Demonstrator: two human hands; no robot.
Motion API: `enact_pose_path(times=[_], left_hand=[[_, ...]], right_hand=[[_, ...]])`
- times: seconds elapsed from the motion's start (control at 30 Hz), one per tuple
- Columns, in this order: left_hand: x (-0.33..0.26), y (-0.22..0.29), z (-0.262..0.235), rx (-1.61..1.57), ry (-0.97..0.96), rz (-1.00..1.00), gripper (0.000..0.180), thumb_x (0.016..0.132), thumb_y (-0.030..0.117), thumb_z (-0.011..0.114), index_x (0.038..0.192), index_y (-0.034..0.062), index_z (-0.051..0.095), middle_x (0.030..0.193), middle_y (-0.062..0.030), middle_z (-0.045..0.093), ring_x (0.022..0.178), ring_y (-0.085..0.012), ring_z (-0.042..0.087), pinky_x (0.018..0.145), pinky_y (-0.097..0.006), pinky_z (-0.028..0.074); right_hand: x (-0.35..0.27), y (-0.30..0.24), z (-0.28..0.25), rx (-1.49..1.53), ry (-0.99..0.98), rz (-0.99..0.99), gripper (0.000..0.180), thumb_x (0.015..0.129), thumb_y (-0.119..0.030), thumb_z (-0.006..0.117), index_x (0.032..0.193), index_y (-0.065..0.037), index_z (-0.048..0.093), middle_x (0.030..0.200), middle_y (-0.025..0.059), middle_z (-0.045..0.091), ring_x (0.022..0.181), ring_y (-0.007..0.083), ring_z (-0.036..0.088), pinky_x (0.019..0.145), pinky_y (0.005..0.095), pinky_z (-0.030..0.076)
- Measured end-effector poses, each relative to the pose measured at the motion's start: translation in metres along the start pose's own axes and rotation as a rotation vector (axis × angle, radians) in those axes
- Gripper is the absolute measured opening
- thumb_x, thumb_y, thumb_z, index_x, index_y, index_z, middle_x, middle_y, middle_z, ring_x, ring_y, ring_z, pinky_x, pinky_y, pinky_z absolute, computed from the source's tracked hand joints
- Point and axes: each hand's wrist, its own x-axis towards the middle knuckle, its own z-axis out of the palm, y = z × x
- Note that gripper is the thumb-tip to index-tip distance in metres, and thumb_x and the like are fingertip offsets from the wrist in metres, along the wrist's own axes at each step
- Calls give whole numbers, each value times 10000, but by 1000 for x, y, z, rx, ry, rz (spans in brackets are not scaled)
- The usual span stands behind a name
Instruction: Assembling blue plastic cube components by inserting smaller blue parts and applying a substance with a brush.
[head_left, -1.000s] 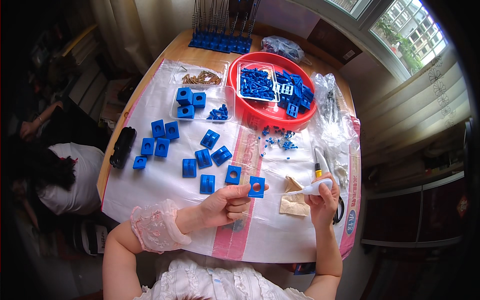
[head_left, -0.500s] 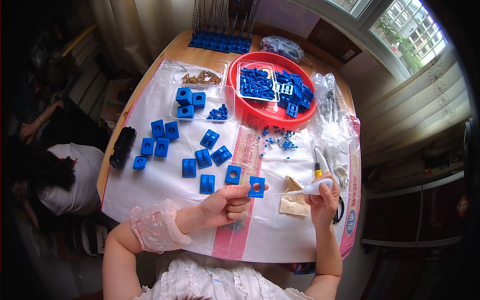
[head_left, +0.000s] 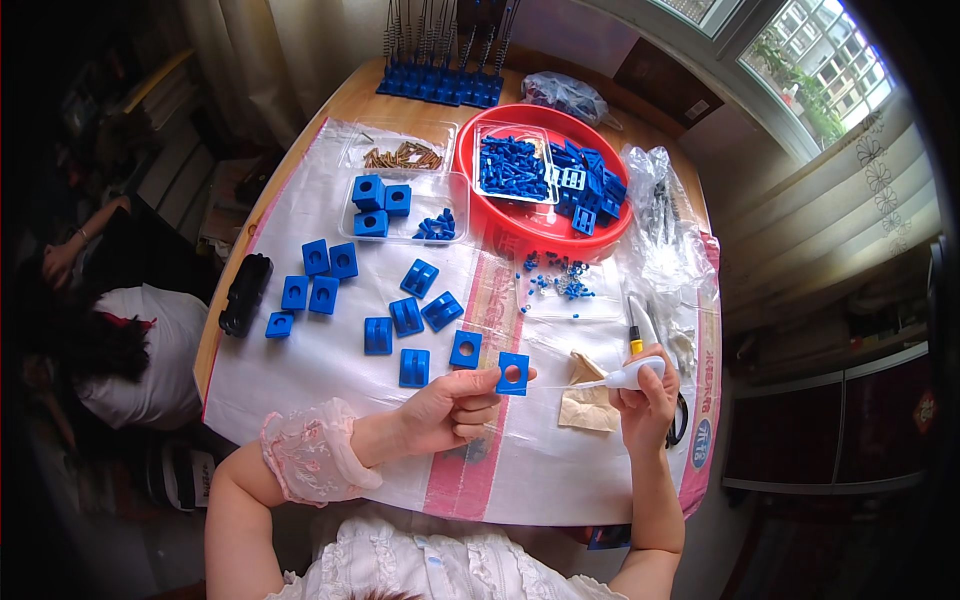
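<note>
Between the thumb and fingers of my left hand (head_left: 450, 414) is a blue plastic block (head_left: 514, 387) with a round hole, raised above the table. My right hand (head_left: 650, 410) is closed around a white squeeze bottle (head_left: 632, 376). Its long thin nozzle points left at the block's lower edge; I cannot tell whether the tip touches. Just behind the held block lies another blue block (head_left: 466, 337) with its hole up. Several more blue blocks (head_left: 407, 317), some showing a curved channel, are spread to the left of it.
A red basin (head_left: 510, 224) holds blue parts and a clear tray. Beside it stands a clear box (head_left: 408, 238) with blocks and small pegs; brass-coloured pieces (head_left: 402, 155) lie behind. A yellow-black tool (head_left: 636, 341), a beige packet (head_left: 588, 412) and plastic bags (head_left: 668, 230) are at right.
My hands, the block and the squeeze bottle have hardly moved. At the far left, another person has shifted slightly.
</note>
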Motion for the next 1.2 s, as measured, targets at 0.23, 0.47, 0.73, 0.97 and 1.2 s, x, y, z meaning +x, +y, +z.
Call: enact_pose_path(times=[0.23, 0.47, 0.73, 0.97, 1.2], left_hand=[[0, 0, 0, 3, -4, -4, 458, 1022, 303, 472, 1395, 39, 437, 594, 88, 237, 479, -23, 203, 440, -200, 189], [-1, 0, 1, 1, 7, -8, 457, 1024, 307, 470, 1395, 43, 437, 597, 88, 232, 482, -24, 201, 441, -201, 184], [0, 1, -2, -5, -8, -4, 471, 1024, 315, 471, 1403, 39, 424, 601, 83, 224, 490, -31, 202, 446, -206, 189], [-1, 1, -2, -24, -6, 14, 470, 1024, 329, 472, 1396, 46, 422, 604, 72, 226, 504, -40, 209, 451, -209, 196], [-1, 1, -6, -64, 4, 16, 466, 1019, 326, 485, 1389, 49, 425, 609, 71, 233, 503, -41, 204, 451, -205, 190]], right_hand=[[0, -2, 1, 18, -8, 3, 163, 904, -177, 602, 875, -39, 521, 621, -15, 441, 475, 32, 307, 431, 229, 282], [0, 0, 0, 20, -12, -3, 178, 906, -189, 612, 874, -43, 517, 621, -18, 438, 474, 31, 308, 427, 223, 278], [0, -1, 1, 33, 19, -4, 185, 911, -200, 608, 876, -43, 517, 622, -19, 435, 474, 28, 305, 422, 220, 269], [5, -9, -10, 30, 73, -46, 159, 908, -172, 582, 841, -50, 504, 600, -33, 401, 470, 28, 287, 424, 214, 252], [5, -11, -12, -20, 61, -34, 179, 898, -202, 599, 850, -63, 497, 577, -43, 377, 465, 23, 293, 424, 207, 252]])
